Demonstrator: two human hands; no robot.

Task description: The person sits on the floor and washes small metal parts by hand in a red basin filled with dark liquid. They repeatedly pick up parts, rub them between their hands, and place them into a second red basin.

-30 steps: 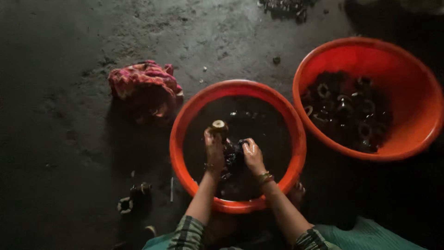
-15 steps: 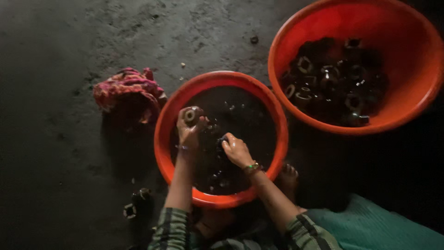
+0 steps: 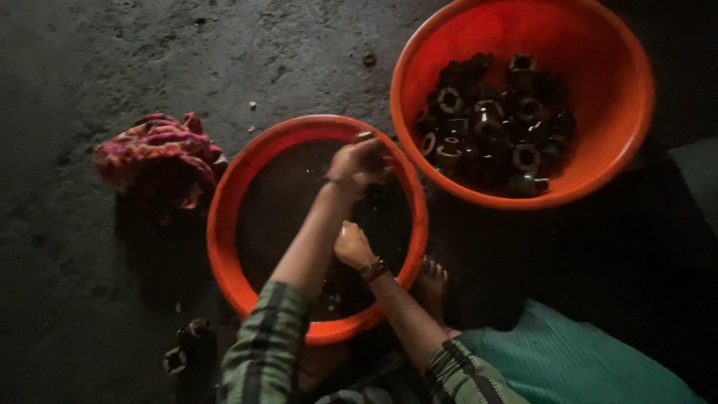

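Basins number two on the dark concrete floor (image 3: 90, 67), both round and orange. We work over the near basin (image 3: 224, 232), which holds dark liquid; the far basin (image 3: 621, 127) sits just beside it, toward the upper right, rims close together or touching. Inside the far basin lies a heap of dark ring-shaped metal parts (image 3: 490, 135), well over a dozen, too crowded and dim for an exact count.

Our left hand (image 3: 359, 166) reaches across to the near basin's far rim, fingers curled shut around one small part (image 3: 364, 137) whose pale end shows above the knuckles. Our right hand (image 3: 351, 245), with one bangle at the wrist, hovers low over the liquid with fingers bunched; we cannot tell whether it holds anything.

One crumpled pink-and-red cloth (image 3: 157, 153) lies on the floor just left of the near basin. Two small dark parts (image 3: 183, 348) sit on the floor near its lower left edge, and one loose ring (image 3: 369, 58) lies above it.
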